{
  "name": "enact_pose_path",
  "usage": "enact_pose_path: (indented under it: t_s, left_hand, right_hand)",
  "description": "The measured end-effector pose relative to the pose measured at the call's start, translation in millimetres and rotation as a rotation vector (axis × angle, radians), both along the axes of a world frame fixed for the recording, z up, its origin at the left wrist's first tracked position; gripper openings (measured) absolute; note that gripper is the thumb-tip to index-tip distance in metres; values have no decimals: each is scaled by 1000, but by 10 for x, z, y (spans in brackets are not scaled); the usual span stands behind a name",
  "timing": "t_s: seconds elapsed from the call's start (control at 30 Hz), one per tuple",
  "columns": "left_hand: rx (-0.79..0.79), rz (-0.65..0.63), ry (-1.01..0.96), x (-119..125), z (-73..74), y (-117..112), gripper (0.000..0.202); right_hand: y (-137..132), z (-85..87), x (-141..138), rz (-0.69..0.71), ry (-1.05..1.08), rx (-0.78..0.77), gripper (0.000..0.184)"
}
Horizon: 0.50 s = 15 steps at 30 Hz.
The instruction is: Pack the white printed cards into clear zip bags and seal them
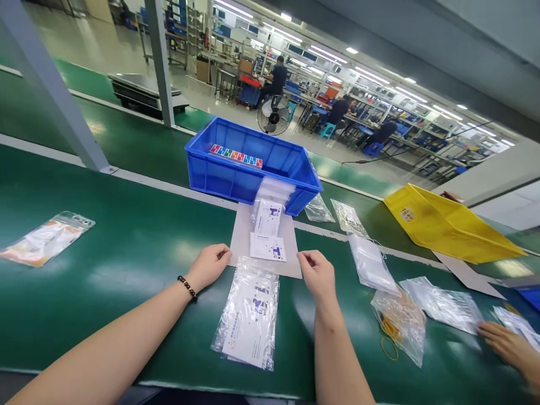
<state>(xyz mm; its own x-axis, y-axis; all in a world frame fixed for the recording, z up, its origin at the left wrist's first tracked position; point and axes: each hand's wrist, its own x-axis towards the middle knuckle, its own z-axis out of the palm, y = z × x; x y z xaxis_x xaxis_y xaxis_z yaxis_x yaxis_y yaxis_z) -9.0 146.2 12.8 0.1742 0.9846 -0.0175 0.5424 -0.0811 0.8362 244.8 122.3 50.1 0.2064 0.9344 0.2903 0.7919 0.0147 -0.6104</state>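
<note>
A flat grey cardboard sheet (241,239) lies on the green bench, partly against the blue bin. My left hand (210,264), with a beaded bracelet at the wrist, pinches its left edge. At its near right corner, the thumb and fingers of my right hand (318,274) are closed on the sheet. A printed white card (267,246) rests on the sheet. Behind it, clear plastic bags with a printed card (269,216) lean up against the bin. Between my forearms lies a stack of clear bags (250,320) with printed papers inside.
The blue bin (219,175) holds colourful printed pieces. To the right are white plastic bags (371,261), a bag with rubber bands (399,320) and a yellow bin (447,225). Another person's hand (506,343) touches bags at far right. One bagged item (48,239) lies left.
</note>
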Motion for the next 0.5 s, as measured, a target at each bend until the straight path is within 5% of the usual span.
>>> enact_pose_path:
  t_s: [0.2, 0.33, 0.5]
  left_hand:
    - [33, -10, -2, -36, 96, -43, 28]
    - [-8, -11, 119, -58, 133, -41, 25]
    - [-177, 41, 178, -110, -20, 109, 19]
  right_hand:
    - [71, 129, 768, -261, -130, -78, 27]
    - [-17, 242, 1677, -590, -240, -113, 27]
    - [-470, 316, 2750, -937, -296, -174, 35]
